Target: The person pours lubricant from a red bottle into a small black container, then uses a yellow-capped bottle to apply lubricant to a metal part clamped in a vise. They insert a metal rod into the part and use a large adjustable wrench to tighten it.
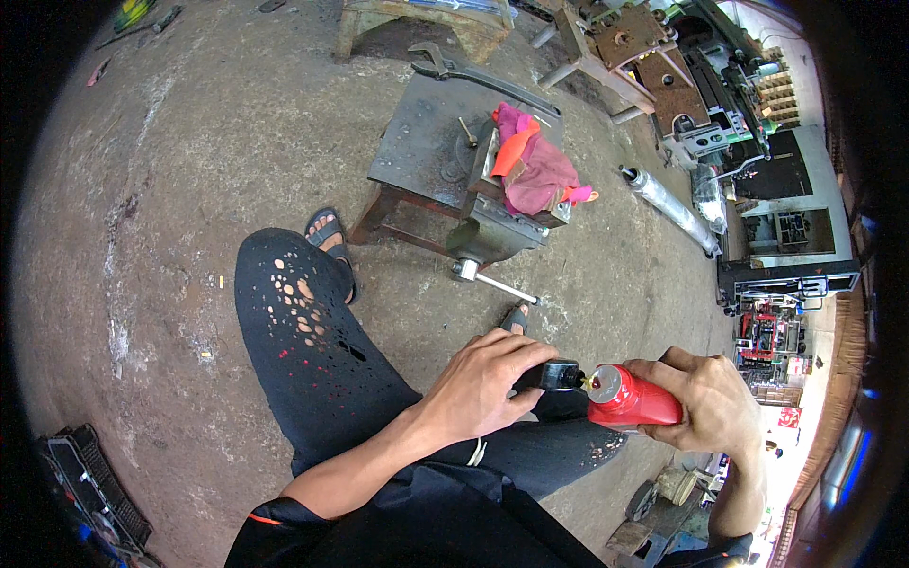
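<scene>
Concrete workshop floor (208, 170) beneath us, a vise (488, 235) at upper centre.
Right of centre, our left hand (485, 381) has its fingers curled around a small black piece (559, 376); our right hand (708, 398) grips a red bottle (636, 402) at lower right. We judge bringing both together done, their ends nearly meeting; whether anything passes between them, or how much remains, we cannot tell.
</scene>
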`<state>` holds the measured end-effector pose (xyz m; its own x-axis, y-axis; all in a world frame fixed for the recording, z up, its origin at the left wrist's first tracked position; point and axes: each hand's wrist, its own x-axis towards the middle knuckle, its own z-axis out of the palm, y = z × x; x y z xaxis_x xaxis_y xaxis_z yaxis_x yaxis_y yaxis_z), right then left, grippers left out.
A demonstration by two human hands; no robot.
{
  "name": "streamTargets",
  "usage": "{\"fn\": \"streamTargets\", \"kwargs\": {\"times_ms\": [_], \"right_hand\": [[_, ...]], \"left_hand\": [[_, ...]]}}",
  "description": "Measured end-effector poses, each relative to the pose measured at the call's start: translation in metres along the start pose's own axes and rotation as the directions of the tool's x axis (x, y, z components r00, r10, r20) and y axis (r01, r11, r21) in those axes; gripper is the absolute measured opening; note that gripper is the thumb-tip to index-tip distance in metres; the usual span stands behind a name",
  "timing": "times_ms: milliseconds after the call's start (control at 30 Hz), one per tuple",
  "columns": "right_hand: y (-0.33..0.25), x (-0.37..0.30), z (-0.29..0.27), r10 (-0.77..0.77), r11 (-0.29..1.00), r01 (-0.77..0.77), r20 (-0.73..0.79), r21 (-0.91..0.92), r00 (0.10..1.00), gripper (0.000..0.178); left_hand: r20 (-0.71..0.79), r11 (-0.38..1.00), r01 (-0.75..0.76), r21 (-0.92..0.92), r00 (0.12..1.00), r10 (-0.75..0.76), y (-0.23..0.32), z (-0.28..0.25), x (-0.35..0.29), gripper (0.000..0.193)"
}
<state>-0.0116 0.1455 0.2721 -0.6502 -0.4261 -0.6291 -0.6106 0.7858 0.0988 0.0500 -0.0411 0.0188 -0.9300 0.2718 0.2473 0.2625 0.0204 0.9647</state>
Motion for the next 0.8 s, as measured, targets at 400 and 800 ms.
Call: {"fn": "streamTargets", "kwargs": {"times_ms": [400,800], "right_hand": [[-0.0002,0.0002,-0.0009,0.006,1.0,-0.006,0.016,0.004,1.0,0.078],[-0.0002,0.0016,-0.0012,-0.007,1.0,0.007,0.016,-0.002,1.0,0.077]], "left_hand": [[-0.002,1.0,0.004,-0.014,1.0,-0.004,0.0008,-0.0012,-0.0002,0.047],[-0.004,1.0,0.007,-0.006,1.0,-0.007,0.002,-0.0023,-0.0005,0.046]]}}
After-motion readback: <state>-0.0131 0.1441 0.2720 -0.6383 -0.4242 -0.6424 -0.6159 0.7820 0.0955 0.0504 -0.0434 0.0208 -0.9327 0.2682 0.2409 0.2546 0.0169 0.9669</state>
